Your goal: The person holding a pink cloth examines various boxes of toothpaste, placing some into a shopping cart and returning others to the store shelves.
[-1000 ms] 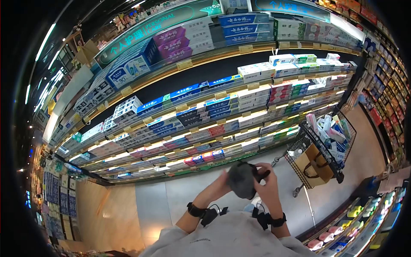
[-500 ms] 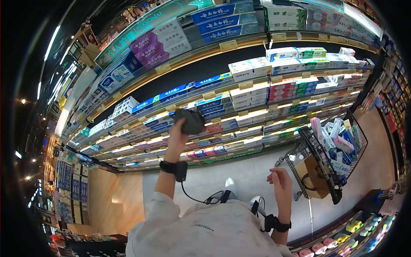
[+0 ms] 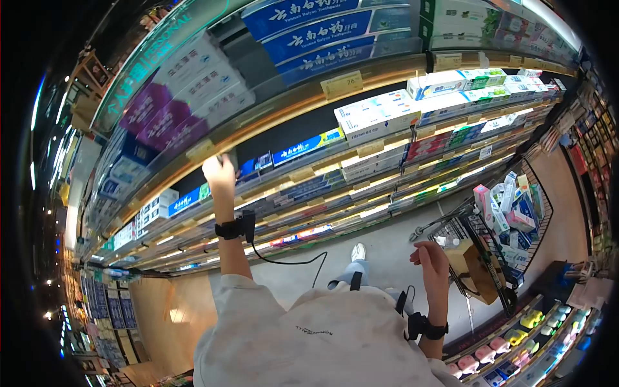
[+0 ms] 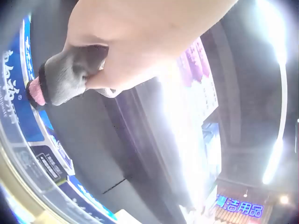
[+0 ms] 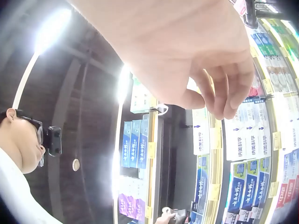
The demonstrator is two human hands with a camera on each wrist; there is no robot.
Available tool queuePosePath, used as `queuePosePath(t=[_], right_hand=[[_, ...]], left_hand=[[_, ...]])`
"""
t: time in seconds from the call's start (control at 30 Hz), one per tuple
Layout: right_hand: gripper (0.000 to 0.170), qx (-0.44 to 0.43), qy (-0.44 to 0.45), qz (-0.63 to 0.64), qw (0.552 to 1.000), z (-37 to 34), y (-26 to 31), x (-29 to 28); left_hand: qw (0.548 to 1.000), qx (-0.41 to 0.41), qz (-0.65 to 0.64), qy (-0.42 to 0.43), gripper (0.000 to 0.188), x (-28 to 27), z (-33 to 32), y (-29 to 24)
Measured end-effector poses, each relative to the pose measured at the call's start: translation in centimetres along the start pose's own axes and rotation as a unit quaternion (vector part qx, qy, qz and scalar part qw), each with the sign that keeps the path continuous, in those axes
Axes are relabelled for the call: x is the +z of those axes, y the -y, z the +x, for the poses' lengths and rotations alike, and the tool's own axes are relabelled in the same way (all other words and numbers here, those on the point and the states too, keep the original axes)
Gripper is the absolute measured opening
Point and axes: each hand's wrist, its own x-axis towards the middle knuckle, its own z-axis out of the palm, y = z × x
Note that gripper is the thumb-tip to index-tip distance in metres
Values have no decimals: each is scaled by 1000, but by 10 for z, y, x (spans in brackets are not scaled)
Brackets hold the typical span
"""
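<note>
My left hand [image 3: 220, 184] reaches in at the shelf just under the top tier, left of a blue toothpaste box [image 3: 308, 148]. In the left wrist view this hand [image 4: 135, 42] grips a bunched grey item [image 4: 65, 77], cloth-like, with a pink end close to blue boxes [image 4: 16, 93]. The item is hard to make out in the head view; a dark part of it [image 5: 180, 215] shows in the right wrist view. My right hand [image 3: 431, 267] is raised beside the cart, holding nothing, its fingers loosely bent [image 5: 187, 60].
A wire cart [image 3: 516, 258] with many boxes and a brown paper bag [image 3: 476, 269] stands at the right. Stacked purple and white boxes [image 3: 187, 90] fill part of the top shelf. Price tags [image 3: 342, 84] line the shelf edges. Lower right is a rack of coloured goods [image 3: 500, 343].
Both hands were together on the dark grey item; the right let go and stayed low by the cart, while the left carried it up and leftwards to the shelf. The view has moved closer to the shelves.
</note>
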Motion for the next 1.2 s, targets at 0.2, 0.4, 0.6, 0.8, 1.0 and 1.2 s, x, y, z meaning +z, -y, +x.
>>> queuePosePath(t=[0.2, 0.4, 0.6, 0.8, 1.0, 1.2], right_hand=[[17, -5, -9, -2, 1000, 40, 8, 19], [18, -15, -28, 18, 999, 58, 14, -16], [18, -26, -106, 73, 991, 49, 20, -63], [21, -17, -190, 112, 975, 34, 15, -89], [23, -11, -170, 119, 978, 43, 7, -102], [22, -21, -63, 120, 991, 89, 18, -83]], left_hand=[[958, 130, 212, 145, 32, 81, 42, 20], [870, 174, 141, 439, 45, 102, 57, -82], [815, 207, 171, 514, 53, 163, 88, -117], [824, 223, 145, 501, 51, 226, 106, -153], [844, 212, 131, 475, 48, 250, 107, -120], [848, 118, 126, 500, 45, 186, 119, -28]])
